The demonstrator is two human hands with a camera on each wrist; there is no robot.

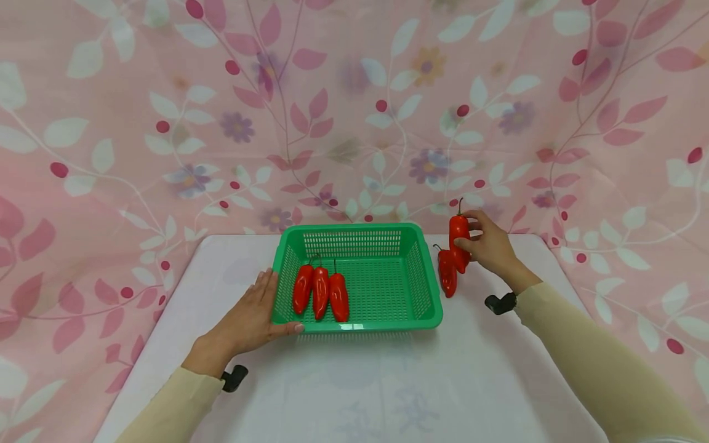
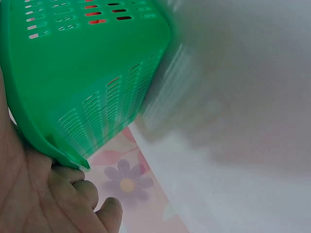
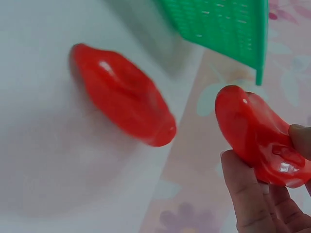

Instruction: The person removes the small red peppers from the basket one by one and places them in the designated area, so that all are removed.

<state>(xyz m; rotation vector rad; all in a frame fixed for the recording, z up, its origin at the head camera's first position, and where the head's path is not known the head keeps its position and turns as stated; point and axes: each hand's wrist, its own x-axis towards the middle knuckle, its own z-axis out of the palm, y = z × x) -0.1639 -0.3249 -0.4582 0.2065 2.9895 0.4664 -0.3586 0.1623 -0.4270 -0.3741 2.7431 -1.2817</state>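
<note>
My right hand [image 1: 493, 243] pinches a red chili pepper [image 1: 458, 234] with a thin curved stem, held upright beyond the basket's right side. In the right wrist view, thumb and fingers grip the same pepper [image 3: 252, 131] around its wide end. Just below it, another red pepper [image 1: 447, 280] lies on the table. My left hand [image 1: 244, 323] rests along the left rim of a green plastic basket [image 1: 354, 327], fingers straight and thumb on the front rim. Inside the basket's left half, three red peppers [image 1: 320, 292] lie side by side.
A white cloth [image 1: 354, 394] covers the table. Behind it and at both sides hangs a pink floral curtain [image 1: 343, 123], close to the basket's back edge. The basket's slotted wall [image 3: 218, 24] stands near the held pepper in the right wrist view.
</note>
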